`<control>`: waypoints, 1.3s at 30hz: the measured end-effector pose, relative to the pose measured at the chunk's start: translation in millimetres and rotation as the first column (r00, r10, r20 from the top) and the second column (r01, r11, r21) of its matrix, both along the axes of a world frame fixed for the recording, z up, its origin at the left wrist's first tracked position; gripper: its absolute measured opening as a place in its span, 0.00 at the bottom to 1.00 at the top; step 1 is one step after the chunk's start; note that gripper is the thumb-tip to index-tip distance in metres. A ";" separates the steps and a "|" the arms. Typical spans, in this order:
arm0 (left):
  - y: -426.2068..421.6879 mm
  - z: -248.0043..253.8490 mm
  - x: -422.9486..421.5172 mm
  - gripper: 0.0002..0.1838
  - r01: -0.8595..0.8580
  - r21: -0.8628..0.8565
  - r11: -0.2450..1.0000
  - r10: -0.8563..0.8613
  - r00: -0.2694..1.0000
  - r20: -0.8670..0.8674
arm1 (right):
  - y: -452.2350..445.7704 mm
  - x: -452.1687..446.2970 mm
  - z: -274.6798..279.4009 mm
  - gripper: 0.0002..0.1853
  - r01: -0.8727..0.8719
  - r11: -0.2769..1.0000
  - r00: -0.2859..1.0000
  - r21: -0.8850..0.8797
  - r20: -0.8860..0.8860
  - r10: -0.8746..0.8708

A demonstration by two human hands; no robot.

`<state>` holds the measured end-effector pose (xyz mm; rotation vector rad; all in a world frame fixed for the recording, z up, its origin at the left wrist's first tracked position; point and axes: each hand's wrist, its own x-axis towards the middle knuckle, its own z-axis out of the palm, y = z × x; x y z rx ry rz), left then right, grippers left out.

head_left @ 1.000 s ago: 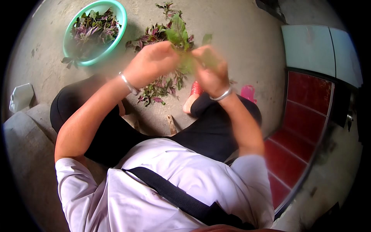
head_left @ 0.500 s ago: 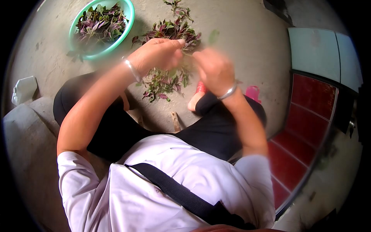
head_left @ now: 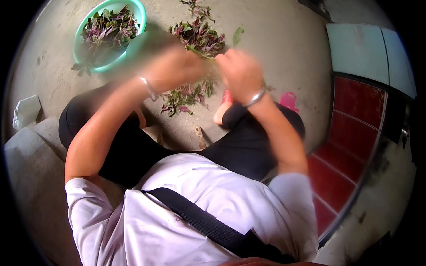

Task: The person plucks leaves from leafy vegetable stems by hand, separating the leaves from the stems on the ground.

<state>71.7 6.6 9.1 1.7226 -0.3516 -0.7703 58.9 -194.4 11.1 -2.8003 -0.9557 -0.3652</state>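
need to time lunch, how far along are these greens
Partly done, it seems: purple-green leaves already fill much of the basin. In hand, a green stem runs between the left hand and right hand. Two heaps, upper and lower, lie on the floor; which awaits work is unclear.

The left grip (head_left: 171,66) is blurred, a green shape (head_left: 153,44) overlapping the basin (head_left: 141,20) is too smeared to identify, and the top edge cuts off leafy sprigs (head_left: 197,10)
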 end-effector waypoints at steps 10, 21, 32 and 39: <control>15.0 -29.2 -4.9 0.09 0.020 0.566 0.824 -0.397 0.734 0.551 | -95.4 18.5 -65.0 0.07 0.509 0.818 0.740 -0.267 -0.349 -0.574; 12.0 -55.5 -38.4 0.15 0.194 0.880 0.433 -0.707 0.679 0.198 | -260.0 -18.6 -209.7 0.14 0.454 0.448 0.223 -0.770 -0.389 -0.894; 3.1 -43.8 -39.6 0.16 0.170 0.824 0.541 -0.660 0.693 0.291 | -43.4 15.3 -298.1 0.14 0.487 0.856 0.449 -0.175 -0.790 -0.417; 6.6 -42.8 -34.6 0.17 0.216 0.842 0.494 -0.676 0.705 0.216 | -36.4 13.8 -324.5 0.13 0.349 0.844 0.412 -0.407 -0.743 -0.528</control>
